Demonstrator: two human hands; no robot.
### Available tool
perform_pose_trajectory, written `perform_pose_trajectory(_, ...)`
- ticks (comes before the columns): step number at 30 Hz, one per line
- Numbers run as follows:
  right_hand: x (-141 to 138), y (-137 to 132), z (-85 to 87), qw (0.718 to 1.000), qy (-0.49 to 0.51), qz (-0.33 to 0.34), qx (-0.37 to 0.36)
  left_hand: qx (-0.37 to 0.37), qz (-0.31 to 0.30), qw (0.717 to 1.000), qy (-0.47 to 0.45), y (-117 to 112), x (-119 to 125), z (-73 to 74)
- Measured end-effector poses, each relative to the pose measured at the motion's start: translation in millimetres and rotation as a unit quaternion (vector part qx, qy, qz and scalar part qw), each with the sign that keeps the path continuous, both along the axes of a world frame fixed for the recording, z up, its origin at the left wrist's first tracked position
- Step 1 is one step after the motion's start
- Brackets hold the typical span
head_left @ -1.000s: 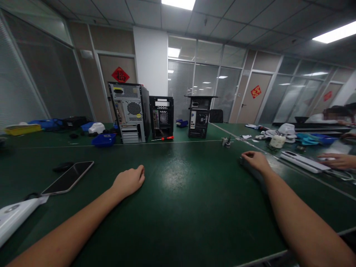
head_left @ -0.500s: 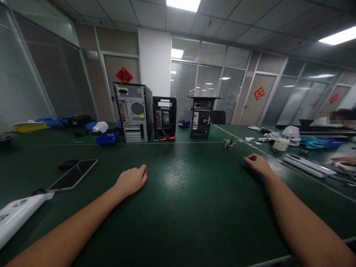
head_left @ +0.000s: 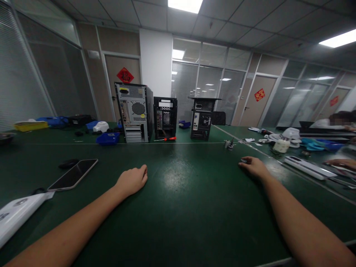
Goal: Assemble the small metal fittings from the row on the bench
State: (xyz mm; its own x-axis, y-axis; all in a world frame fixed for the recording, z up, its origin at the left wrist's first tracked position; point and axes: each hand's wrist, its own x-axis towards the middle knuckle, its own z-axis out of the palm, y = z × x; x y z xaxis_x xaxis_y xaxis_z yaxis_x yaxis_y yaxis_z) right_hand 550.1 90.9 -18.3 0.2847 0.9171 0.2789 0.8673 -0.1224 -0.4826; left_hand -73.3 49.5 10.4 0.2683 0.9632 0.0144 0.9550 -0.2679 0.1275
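My left hand rests on the green table in a loose fist, and nothing shows in it. Over on the right side, my right hand is low at the table with thumb and fingers drawn together. Between its fingertips is a small shiny grey piece, too small to name. Just beyond that hand stand several small metal parts. To the left of my left hand lies a phone, screen up, beside a black computer mouse.
Computer cases, one large, one black and one with a raised top, stand at the back. A red-handled screwdriver lies before them, near a blue tray. Another person's hand is at far right.
My right hand has shifted slightly left and its fingers have opened up a little, showing the small shiny piece. My left hand stays put. The other person's hand at far right has moved left.
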Motion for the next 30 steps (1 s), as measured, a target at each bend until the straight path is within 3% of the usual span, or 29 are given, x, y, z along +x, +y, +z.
perform_pose_trajectory(3,-34,1,7.1,0.998,-0.021,0.044,0.04,0.002,-0.001,1.0,0.003,0,0,0.1)
perform_pose_trajectory(6,-85,1,14.0,0.989,-0.007,0.126,0.078,0.009,-0.003,1.0,0.01,-1,0,-0.5)
perform_pose_trajectory(11,-185,-17,21.8,0.954,0.08,0.281,0.065,0.038,-0.007,0.999,0.038,-6,8,1.9)
perform_pose_trajectory(16,-256,-53,33.9,0.92,0.056,0.388,0.022,0.032,-0.076,0.996,0.026,-26,28,11.3)
perform_pose_trajectory(22,-295,-85,42.6,0.882,-0.024,0.469,0.038,0.037,-0.165,0.986,0.01,-58,60,12.8)
perform_pose_trajectory(27,-309,-96,40.6,0.839,-0.071,0.537,0.047,0.057,-0.186,0.981,0.011,-68,72,4.9)
perform_pose_trajectory(30,-312,-98,39.5,0.828,-0.078,0.553,0.051,0.064,-0.194,0.979,0.006,-69,72,1.8)
